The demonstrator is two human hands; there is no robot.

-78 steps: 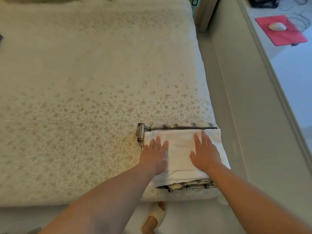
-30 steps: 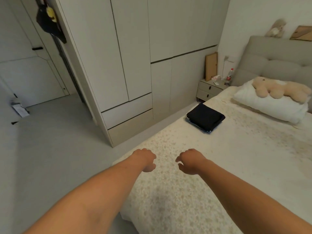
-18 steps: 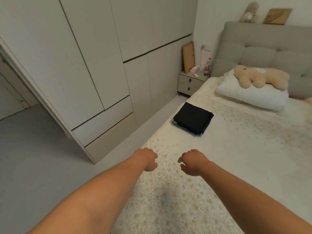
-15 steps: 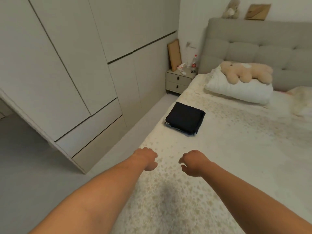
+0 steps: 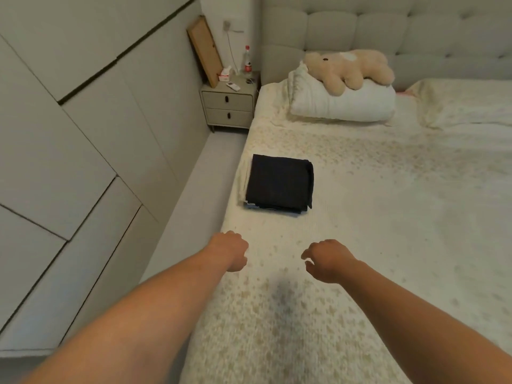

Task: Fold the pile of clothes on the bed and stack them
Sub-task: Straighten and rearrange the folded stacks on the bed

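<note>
Straight ahead of our hands, near the left edge of the bed (image 5: 388, 217), lies the folded dark stack (image 5: 279, 184), a squarish bundle with a lighter bluish layer just showing under its near edge. It sits flat on the speckled cover, well short of the white pillow (image 5: 343, 103) and the plush bear (image 5: 346, 66) by the headboard.

Our left hand (image 5: 230, 252) hovers above the bed's left edge, fingers loosely curled and holding nothing. Our right hand (image 5: 327, 260) hangs beside it, a little further toward the bed's middle, fingers also loosely bent and empty. Neither touches the cover, as far as we can tell.

What matters for the coming move is the line from hands to stack: the bundle lies forward of both, roughly between them, slightly closer to our left. It is nearly square, its sides running roughly along and across the bed, so we judge a two-handed reach from the near edge would suit it. No loose clothes show on the bed, and we judge the folding largely done.
</note>
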